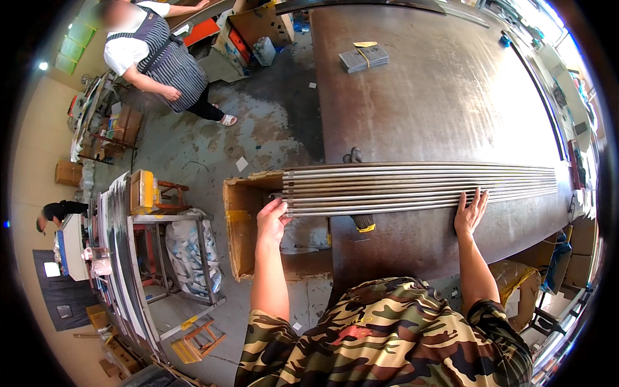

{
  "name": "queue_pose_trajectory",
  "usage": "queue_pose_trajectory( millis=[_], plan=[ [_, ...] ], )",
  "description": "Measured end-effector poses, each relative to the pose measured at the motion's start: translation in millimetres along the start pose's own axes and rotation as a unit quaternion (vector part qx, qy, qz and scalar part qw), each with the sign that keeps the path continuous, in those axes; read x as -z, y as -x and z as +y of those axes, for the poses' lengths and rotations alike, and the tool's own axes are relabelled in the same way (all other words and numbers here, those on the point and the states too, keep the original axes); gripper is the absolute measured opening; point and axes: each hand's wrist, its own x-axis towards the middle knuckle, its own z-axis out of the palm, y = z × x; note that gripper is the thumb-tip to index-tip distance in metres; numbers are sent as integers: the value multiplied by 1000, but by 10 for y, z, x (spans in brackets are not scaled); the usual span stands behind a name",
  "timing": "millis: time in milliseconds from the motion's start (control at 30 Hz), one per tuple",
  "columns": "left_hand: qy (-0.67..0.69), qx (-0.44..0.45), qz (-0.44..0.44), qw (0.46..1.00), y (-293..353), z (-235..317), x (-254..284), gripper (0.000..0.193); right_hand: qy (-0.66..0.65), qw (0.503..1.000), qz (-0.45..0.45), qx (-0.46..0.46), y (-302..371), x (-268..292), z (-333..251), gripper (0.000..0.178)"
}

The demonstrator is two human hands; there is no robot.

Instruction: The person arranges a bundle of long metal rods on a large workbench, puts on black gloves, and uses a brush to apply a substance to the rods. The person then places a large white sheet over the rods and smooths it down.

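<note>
Several long, thin silver metal strips (419,187) lie side by side across the near part of the brown table, their left ends jutting past its edge. My left hand (273,220) is closed at the left end of the nearest strip, thumb and fingers pinching it. Toward the right end, my right hand (472,211) rests with fingers spread on the near edge of the row, gripping nothing. A dark work glove (365,222) with a yellow cuff is partly hidden beneath the strips.
Below the strips' left ends stands an open cardboard box (240,240). A banded grey stack (364,59) sits farther back on the table (412,109). One person in a striped apron (169,58) stands at far left; another person (61,211) bends at the left edge. A metal rack (173,218) stands left.
</note>
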Motion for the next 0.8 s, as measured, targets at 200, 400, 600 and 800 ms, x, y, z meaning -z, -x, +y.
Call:
queue_pose_trajectory(
  millis=[200,400,600,800],
  plan=[
    [5,-2,3,1000,-25,-27,27,33,4,1000,-4,-3,0,19,-19,62],
    [23,26,-17,999,56,119,-89,24,4,1000,-5,-6,0,23,-17,62],
    [-65,4,53,997,-37,128,-91,21,5,1000,-13,-7,0,39,-27,63],
    [52,-5,-5,999,-56,108,-103,25,6,1000,-13,-8,0,25,-15,63]
  ],
)
